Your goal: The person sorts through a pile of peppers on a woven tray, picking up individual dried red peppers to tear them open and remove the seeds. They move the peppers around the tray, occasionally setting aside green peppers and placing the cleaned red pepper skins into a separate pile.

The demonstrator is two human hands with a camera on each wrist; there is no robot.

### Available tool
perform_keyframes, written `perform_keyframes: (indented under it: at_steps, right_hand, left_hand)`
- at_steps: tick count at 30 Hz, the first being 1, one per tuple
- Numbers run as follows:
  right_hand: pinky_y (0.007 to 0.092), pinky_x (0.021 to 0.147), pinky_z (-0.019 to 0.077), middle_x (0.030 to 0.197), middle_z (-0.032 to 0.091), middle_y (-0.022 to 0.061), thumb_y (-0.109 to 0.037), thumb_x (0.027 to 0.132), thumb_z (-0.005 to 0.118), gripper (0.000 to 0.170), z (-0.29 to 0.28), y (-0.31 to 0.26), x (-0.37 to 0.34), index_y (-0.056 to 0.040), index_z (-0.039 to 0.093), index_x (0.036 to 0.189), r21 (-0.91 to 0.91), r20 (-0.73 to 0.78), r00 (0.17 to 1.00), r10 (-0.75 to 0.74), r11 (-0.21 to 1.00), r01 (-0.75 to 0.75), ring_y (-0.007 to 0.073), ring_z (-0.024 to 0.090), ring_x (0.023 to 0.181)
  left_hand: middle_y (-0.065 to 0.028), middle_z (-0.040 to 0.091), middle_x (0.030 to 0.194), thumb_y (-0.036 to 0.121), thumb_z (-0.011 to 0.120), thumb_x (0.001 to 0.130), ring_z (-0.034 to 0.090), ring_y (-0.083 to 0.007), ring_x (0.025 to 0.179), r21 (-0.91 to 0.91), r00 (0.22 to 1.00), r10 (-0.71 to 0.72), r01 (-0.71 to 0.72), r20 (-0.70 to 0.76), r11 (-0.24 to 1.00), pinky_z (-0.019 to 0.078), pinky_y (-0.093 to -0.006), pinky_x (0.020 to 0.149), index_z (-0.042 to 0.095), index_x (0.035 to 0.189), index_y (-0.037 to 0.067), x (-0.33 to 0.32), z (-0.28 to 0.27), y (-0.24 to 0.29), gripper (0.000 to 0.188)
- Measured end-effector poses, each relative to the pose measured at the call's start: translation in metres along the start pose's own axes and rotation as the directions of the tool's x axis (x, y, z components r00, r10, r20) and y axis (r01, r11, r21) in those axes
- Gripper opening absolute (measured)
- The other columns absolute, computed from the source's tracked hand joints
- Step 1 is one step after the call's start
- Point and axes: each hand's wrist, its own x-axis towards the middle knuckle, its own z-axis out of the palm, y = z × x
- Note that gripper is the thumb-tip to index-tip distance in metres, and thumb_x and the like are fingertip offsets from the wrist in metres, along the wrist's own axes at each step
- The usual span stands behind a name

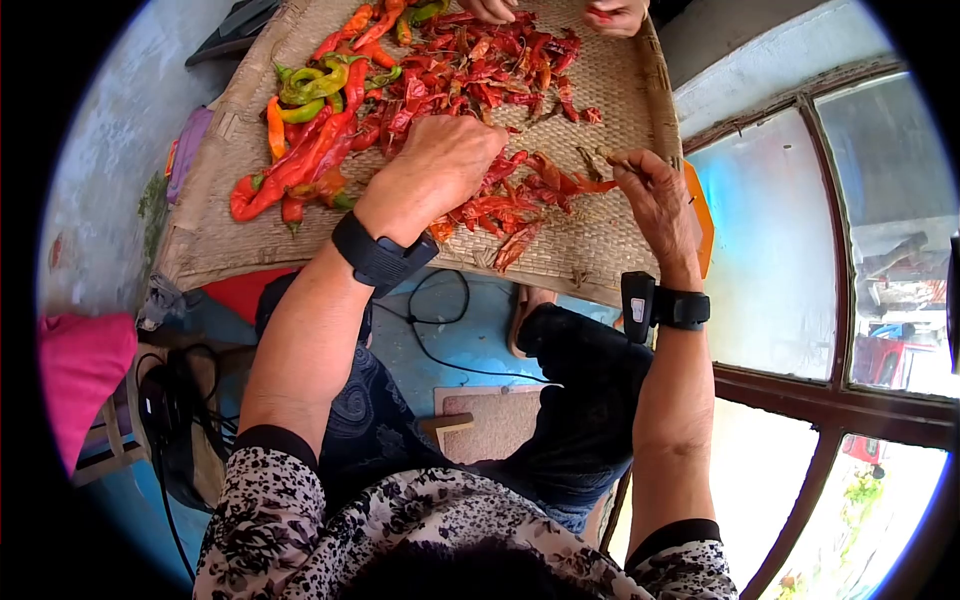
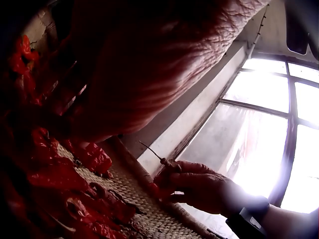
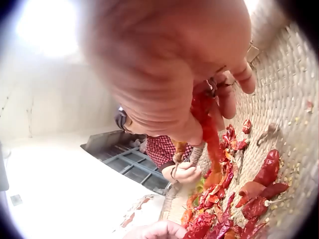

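Note:
Dried red chilies [image 1: 495, 205] lie in a loose pile on a woven tray [image 1: 600, 250]. Over the pile's near part is my left hand [image 1: 440, 165], back upward; its fingertips are hidden in the head view and too dark to read in the left wrist view [image 2: 149, 69]. At the tray's right side, my right hand [image 1: 660, 200] pinches a dried chili between thumb and fingers. In the right wrist view a red chili [image 3: 207, 117] hangs from the fingers of my right hand [image 3: 169, 64]. A thin stem [image 2: 152, 151] sticks up by that hand in the left wrist view.
Fresh red chilies [image 1: 300, 165] and green chilies [image 1: 310, 85] lie on the tray's left. Another person's hands [image 1: 615, 15] are at its far edge. Windows [image 1: 765, 240] stand on the right. A black cable [image 1: 420, 335] lies on the blue floor beneath.

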Motion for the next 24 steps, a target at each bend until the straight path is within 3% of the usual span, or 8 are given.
perform_keyframes:
  at_steps: [5, 8, 10, 12, 15, 18, 19, 24]
  right_hand:
    - [0.024, 0.066, 0.0431, 0.074, 0.058, 0.0004, -0.011, 0.086, 0.063, 0.017, 0.001, -0.006, -0.002, 0.003, 0.063, 0.096, 0.311, -0.036, 0.998, 0.052, 0.95, -0.038, 0.0066, 0.051, 0.072]
    - [0.0239, 0.065, 0.0422, 0.074, 0.058, 0.0009, -0.013, 0.087, 0.063, 0.019, -0.005, 0.006, -0.001, 0.0025, 0.064, 0.097, 0.282, -0.109, 0.99, 0.085, 0.958, -0.051, 0.0066, 0.049, 0.071]
    - [0.0232, 0.064, 0.0403, 0.072, 0.059, 0.0029, -0.017, 0.088, 0.061, 0.022, -0.013, 0.007, -0.001, 0.0026, 0.064, 0.097, 0.177, -0.206, 0.978, 0.044, 0.984, -0.007, 0.0055, 0.047, 0.07]
    - [0.0282, 0.068, 0.0437, 0.076, 0.062, 0.0075, -0.017, 0.089, 0.059, 0.022, -0.027, 0.002, -0.006, -0.0005, 0.064, 0.102, -0.104, -0.495, 0.862, 0.108, 0.978, -0.182, 0.0114, 0.053, 0.073]
    - [0.0441, 0.078, 0.0457, 0.091, 0.063, 0.0157, -0.012, 0.084, 0.057, 0.024, -0.039, 0.045, -0.005, -0.0062, 0.063, 0.107, -0.607, -0.69, 0.688, -0.225, 0.697, -0.381, 0.0362, 0.056, 0.089]
    - [0.0385, 0.073, 0.0498, 0.087, 0.064, 0.0158, -0.012, 0.084, 0.059, 0.029, -0.031, 0.038, -0.003, -0.0052, 0.061, 0.112, -0.631, -0.571, 0.759, -0.313, 0.759, -0.162, 0.0278, 0.063, 0.081]
    - [0.0414, 0.08, 0.0463, 0.093, 0.063, 0.0183, -0.014, 0.084, 0.058, 0.024, -0.023, 0.033, -0.001, -0.0048, 0.063, 0.105, -0.421, -0.44, 0.881, -0.172, 0.906, -0.033, 0.0338, 0.058, 0.09]
    - [0.0408, 0.075, 0.0494, 0.088, 0.065, 0.0193, -0.015, 0.084, 0.058, 0.02, 0.026, 0.043, 0.013, -0.0051, 0.067, 0.099, -0.515, 0.05, 0.993, -0.106, 0.849, 0.117, 0.0343, 0.063, 0.082]
  left_hand:
    - [-0.0161, 0.06, 0.07, 0.0, 0.054, 0.078, 0.061, -0.0339, 0.067, -0.005, 1.0, 0.016, -0.016, -0.01, 1.0, 0.0469, -0.0434, 0.056, 0.053, 0.078, 0.001, 0.001, 0.004, 0.004, 0.001]
    - [-0.0164, 0.059, 0.07, 0.0, 0.055, 0.077, 0.061, -0.0346, 0.067, -0.021, 0.999, 0.032, -0.033, -0.014, 0.999, 0.0469, -0.0438, 0.057, 0.054, 0.077, 0.001, 0.001, 0.003, 0.004, 0.002]
    - [-0.0165, 0.059, 0.07, -0.001, 0.055, 0.077, 0.061, -0.035, 0.067, -0.027, 0.999, 0.035, -0.035, -0.018, 0.999, 0.0468, -0.044, 0.057, 0.054, 0.077, 0.001, 0.001, 0.002, 0.004, 0.002]
    - [-0.0167, 0.059, 0.071, -0.001, 0.055, 0.076, 0.061, -0.0353, 0.068, -0.031, 0.999, 0.027, -0.028, -0.036, 0.999, 0.0469, -0.0443, 0.057, 0.054, 0.078, 0.001, 0.0, 0.001, 0.004, 0.003]
    - [-0.0168, 0.059, 0.071, -0.002, 0.056, 0.076, 0.061, -0.0355, 0.069, -0.028, 0.999, 0.025, -0.026, -0.024, 0.999, 0.0472, -0.0445, 0.058, 0.054, 0.078, 0.001, -0.001, 0.001, 0.001, 0.003]
    - [-0.017, 0.059, 0.071, -0.001, 0.056, 0.076, 0.061, -0.0356, 0.07, -0.003, 0.999, 0.038, -0.038, -0.024, 0.999, 0.0475, -0.0445, 0.059, 0.055, 0.079, 0.0, -0.002, 0.004, -0.001, 0.004]
    - [-0.017, 0.059, 0.071, -0.001, 0.056, 0.076, 0.061, -0.0356, 0.07, -0.008, 0.999, 0.033, -0.033, -0.013, 0.999, 0.0475, -0.0445, 0.059, 0.055, 0.079, 0.0, -0.003, 0.004, 0.0, 0.004]
    - [-0.0166, 0.06, 0.071, -0.002, 0.056, 0.075, 0.062, -0.0351, 0.07, -0.002, 0.999, 0.041, -0.041, -0.026, 0.999, 0.0476, -0.0442, 0.059, 0.055, 0.078, 0.0, -0.006, 0.001, 0.001, 0.004]
